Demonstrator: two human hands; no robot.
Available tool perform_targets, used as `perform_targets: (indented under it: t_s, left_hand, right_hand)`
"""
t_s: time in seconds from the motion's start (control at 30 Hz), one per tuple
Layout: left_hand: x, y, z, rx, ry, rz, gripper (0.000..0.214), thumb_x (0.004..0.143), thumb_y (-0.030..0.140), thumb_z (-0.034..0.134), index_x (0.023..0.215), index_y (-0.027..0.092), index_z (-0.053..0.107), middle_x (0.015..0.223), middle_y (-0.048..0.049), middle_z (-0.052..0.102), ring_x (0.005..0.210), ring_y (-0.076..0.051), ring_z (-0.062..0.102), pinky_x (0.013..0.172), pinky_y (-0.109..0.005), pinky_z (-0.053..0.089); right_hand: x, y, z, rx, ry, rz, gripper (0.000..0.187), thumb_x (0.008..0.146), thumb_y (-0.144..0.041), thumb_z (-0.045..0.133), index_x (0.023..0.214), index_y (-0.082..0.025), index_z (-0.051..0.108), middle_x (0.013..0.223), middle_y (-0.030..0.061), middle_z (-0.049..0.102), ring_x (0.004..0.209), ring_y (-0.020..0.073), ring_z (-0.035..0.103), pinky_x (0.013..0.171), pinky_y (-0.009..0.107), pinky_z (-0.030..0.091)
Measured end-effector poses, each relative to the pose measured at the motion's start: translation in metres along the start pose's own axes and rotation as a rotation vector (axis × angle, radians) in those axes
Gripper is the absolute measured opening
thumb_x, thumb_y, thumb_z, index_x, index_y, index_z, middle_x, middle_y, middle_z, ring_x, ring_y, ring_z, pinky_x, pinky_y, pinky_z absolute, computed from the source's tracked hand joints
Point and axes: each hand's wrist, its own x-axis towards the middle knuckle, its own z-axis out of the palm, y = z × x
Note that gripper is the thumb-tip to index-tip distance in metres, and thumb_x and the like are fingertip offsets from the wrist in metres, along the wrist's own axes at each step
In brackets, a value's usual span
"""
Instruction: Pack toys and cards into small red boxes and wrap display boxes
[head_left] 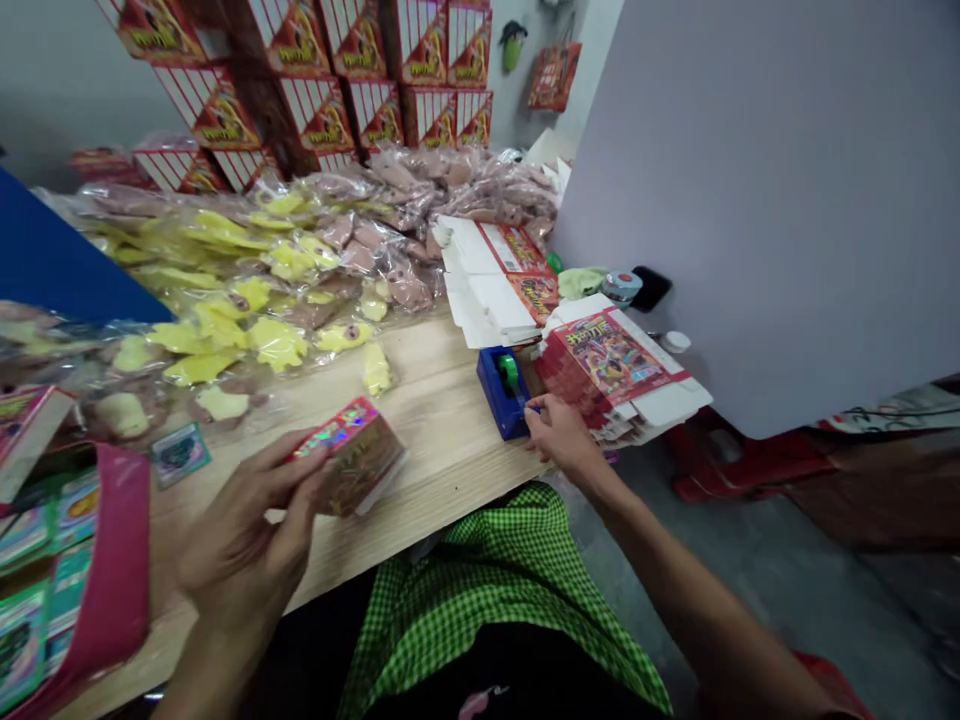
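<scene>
1. Two bare hands over a pale wooden tabletop (442,440), with one small box in hand.
2. Left hand (240,530): fingers curled firmly around a small cardboard box with a shiny holographic strip (349,455), held just above the tabletop near its front edge.
3. Right hand (562,435): partly open, fingers extended, nothing visibly gripped, fingertips just beside a blue plastic tape dispenser with a green core (504,392).
4. Next to that hand: a loose stack of flat red-and-white printed cartons (611,365), with more unfolded red-and-white card sheets (499,280) just behind the dispenser.
5. Apparently finished: assembled red-and-white boxes (315,110), stacked high against the back wall.
6. Apparently still unboxed: heaps of clear plastic bags holding yellow toys (277,345) and pinkish toys (405,285), spread across the far part of the table.
7. At the left edge: green printed boxes (45,560), partly behind a curved magenta card strip (120,560).
</scene>
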Motion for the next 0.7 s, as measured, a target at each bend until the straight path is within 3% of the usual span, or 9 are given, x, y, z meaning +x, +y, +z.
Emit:
perform_targets:
  t_s: [0.07,0.13,0.3,0.47,0.6,0.67,0.7]
  left_hand:
    - [-0.005,-0.008,0.014,0.009,0.006,0.056,0.017,0.087,0.015,0.072,0.103,0.022,0.073,0.116,-0.0049,0.076,0.090,-0.019,0.074,0.062,-0.027,0.057]
    - [-0.009,-0.011,0.020,0.029,-0.020,0.090,0.023,0.086,0.012,0.072,0.106,0.022,0.072,0.119,-0.0058,0.074,0.091,-0.018,0.074,0.061,-0.025,0.057]
    - [-0.010,-0.008,0.015,0.131,-0.024,0.213,0.031,0.083,0.009,0.075,0.112,0.021,0.070,0.122,-0.0103,0.072,0.096,-0.022,0.072,0.071,-0.030,0.058]
    - [-0.001,-0.004,0.010,0.235,-0.028,0.278,0.032,0.084,0.008,0.075,0.113,0.022,0.070,0.111,-0.0078,0.076,0.090,-0.023,0.074,0.082,-0.036,0.057]
    - [0.004,0.004,0.008,0.219,-0.048,0.271,0.026,0.084,0.008,0.074,0.106,0.020,0.070,0.108,-0.0078,0.076,0.089,-0.021,0.074,0.081,-0.034,0.059]
    - [0.004,0.009,0.007,0.190,-0.073,0.254,0.022,0.085,0.006,0.073,0.103,0.018,0.069,0.110,-0.0101,0.074,0.090,-0.021,0.074,0.080,-0.032,0.060]
    - [0.004,0.011,0.007,0.180,-0.081,0.254,0.022,0.085,0.005,0.072,0.103,0.016,0.069,0.111,-0.0113,0.074,0.092,-0.021,0.074,0.080,-0.032,0.060]
  right_hand:
    - [0.006,0.003,0.003,0.058,-0.041,0.026,0.006,0.087,-0.025,0.056,0.085,-0.019,0.055,0.070,0.0023,0.063,0.052,0.0167,0.063,0.044,0.024,0.044]
    - [0.005,0.004,0.004,0.125,-0.073,0.022,0.011,0.087,-0.031,0.056,0.085,-0.021,0.053,0.074,0.0020,0.065,0.058,0.0183,0.068,0.049,0.025,0.050]
    - [-0.004,0.021,0.007,0.192,-0.047,-0.086,0.026,0.078,-0.045,0.062,0.078,-0.021,0.052,0.102,0.0074,0.069,0.070,0.0181,0.070,0.063,0.031,0.057]
    - [-0.011,0.048,0.011,0.094,0.079,-0.144,0.029,0.074,-0.044,0.064,0.063,-0.022,0.049,0.078,0.0054,0.065,0.079,0.0223,0.064,0.071,0.034,0.054]
    - [-0.034,0.031,0.002,0.034,0.147,-0.272,0.022,0.077,-0.039,0.062,0.066,-0.021,0.055,0.104,0.0108,0.066,0.103,0.0262,0.061,0.084,0.036,0.051]
    - [-0.049,0.011,0.000,-0.014,0.100,-0.397,0.017,0.082,-0.035,0.061,0.072,-0.021,0.058,0.098,0.0087,0.067,0.092,0.0222,0.063,0.078,0.033,0.050]
    - [-0.057,-0.001,0.002,-0.006,0.016,-0.439,0.017,0.086,-0.034,0.059,0.075,-0.021,0.059,0.087,0.0058,0.067,0.080,0.0188,0.063,0.071,0.031,0.049]
